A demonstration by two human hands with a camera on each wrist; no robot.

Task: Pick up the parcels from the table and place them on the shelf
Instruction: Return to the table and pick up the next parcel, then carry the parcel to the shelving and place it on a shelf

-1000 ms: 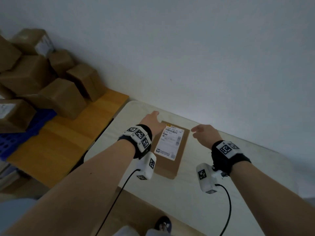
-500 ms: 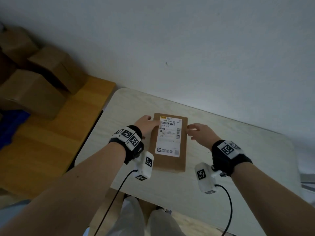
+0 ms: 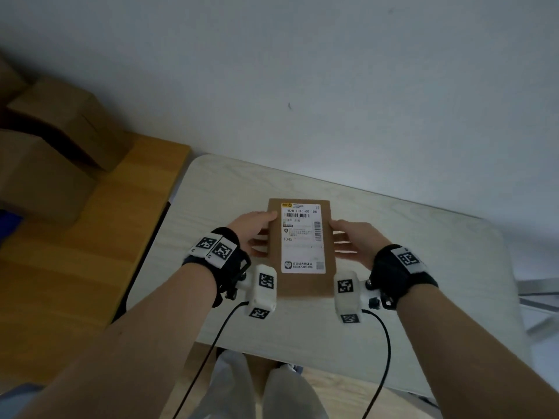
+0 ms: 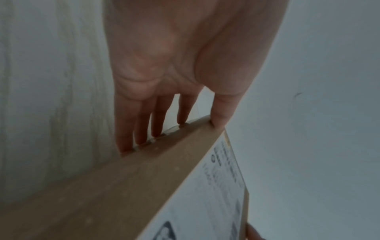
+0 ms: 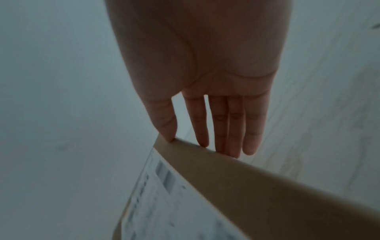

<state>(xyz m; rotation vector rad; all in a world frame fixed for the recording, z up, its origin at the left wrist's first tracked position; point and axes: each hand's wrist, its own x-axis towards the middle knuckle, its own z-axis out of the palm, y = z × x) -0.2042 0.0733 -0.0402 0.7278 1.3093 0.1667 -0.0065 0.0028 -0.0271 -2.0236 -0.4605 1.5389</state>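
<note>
A flat brown parcel [image 3: 302, 282] with a white shipping label lies lengthwise on the pale table [image 3: 423, 267], between my two hands. My left hand [image 3: 257, 228] holds its left side, thumb on the top edge and straight fingers at the lower edge. My right hand [image 3: 351, 237] holds the right side the same way. In the left wrist view the fingers of my left hand [image 4: 174, 113] meet the lower edge of the parcel [image 4: 144, 186]. In the right wrist view my right hand [image 5: 205, 121] has its thumb and fingertips on the side of the parcel [image 5: 246, 194], little finger free.
To the left stands an orange wooden surface [image 3: 90, 252] with several cardboard boxes [image 3: 60, 116] stacked at its back and something blue [image 3: 9, 219] at the frame's edge. A plain wall rises behind the table. My legs [image 3: 257, 388] show below the table's front edge.
Both hands have closed in on the parcel's two long sides; a second ago the right hand hovered off it. The parcel has turned square to me and come closer.
</note>
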